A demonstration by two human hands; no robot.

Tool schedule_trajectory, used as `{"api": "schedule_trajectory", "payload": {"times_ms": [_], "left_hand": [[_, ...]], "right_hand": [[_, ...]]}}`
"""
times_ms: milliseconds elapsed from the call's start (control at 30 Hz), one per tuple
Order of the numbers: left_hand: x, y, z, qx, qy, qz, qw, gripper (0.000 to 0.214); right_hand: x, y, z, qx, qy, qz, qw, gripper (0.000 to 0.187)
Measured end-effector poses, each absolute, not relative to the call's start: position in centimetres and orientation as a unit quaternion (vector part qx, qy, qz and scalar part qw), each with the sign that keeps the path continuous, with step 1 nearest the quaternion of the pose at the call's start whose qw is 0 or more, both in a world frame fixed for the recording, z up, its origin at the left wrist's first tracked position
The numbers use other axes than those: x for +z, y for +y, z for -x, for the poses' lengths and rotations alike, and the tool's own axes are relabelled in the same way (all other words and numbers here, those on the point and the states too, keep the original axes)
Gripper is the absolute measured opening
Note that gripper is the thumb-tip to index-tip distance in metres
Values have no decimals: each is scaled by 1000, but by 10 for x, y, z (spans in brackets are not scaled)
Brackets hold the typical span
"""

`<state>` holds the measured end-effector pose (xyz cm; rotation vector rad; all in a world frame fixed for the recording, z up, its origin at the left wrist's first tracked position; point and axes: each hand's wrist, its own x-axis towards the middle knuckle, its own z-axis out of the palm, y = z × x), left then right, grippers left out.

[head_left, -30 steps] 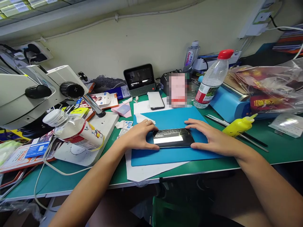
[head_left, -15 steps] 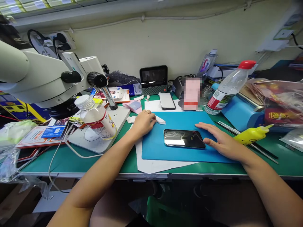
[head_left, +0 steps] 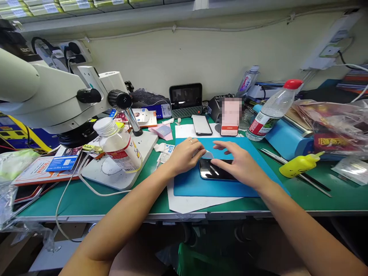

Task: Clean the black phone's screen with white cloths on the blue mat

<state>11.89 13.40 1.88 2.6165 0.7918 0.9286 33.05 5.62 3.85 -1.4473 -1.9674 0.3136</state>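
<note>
A smartphone (head_left: 216, 173) with a dark, shiny screen lies flat on the blue mat (head_left: 198, 188). At its upper left corner my left hand (head_left: 188, 155) is closed, thumb and fingers pinched on a small pale flat piece (head_left: 207, 154), whose kind I cannot make out. My right hand (head_left: 240, 163) hovers over the phone's right part and hides it; its thumb and fingers are apart, with nothing visible between them. Left of my left hand lie a crumpled white wipe (head_left: 161, 147) and a small white packet with blue print (head_left: 166, 156).
To the left stand a microscope (head_left: 51, 92) and a white-capped bottle (head_left: 119, 147). Behind the mat are a second phone (head_left: 202, 125) and a propped phone (head_left: 229, 130). On the right are a red-capped bottle (head_left: 268, 115), a yellow squeeze bottle (head_left: 299, 165) and thin tools (head_left: 316, 182).
My left hand has moved right to the phone's corner with the pale piece in its fingers. My right hand has moved left over the phone. The view has shifted slightly.
</note>
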Motion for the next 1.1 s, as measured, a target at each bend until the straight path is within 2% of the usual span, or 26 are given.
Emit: {"api": "schedule_trajectory", "payload": {"times_ms": [167, 300, 400, 500, 800, 1100], "left_hand": [[23, 133, -116, 349, 246, -896, 123, 25], [22, 137, -114, 369, 275, -877, 138, 32], [20, 140, -113, 397, 295, -855, 157, 33], [18, 141, -114, 392, 295, -855, 165, 31], [15, 142, -114, 338, 285, -878, 182, 31], [14, 140, -115, 303, 272, -891, 203, 31]], "right_hand": [[43, 83, -311, 150, -778, 512, 331, 21], [46, 79, -313, 153, -772, 512, 344, 23], [38, 65, -315, 127, -816, 482, 294, 17], [26, 52, -312, 92, -853, 456, 235, 21], [24, 51, -300, 22, -875, 453, 173, 22], [37, 49, -310, 19, -861, 497, 104, 25]]}}
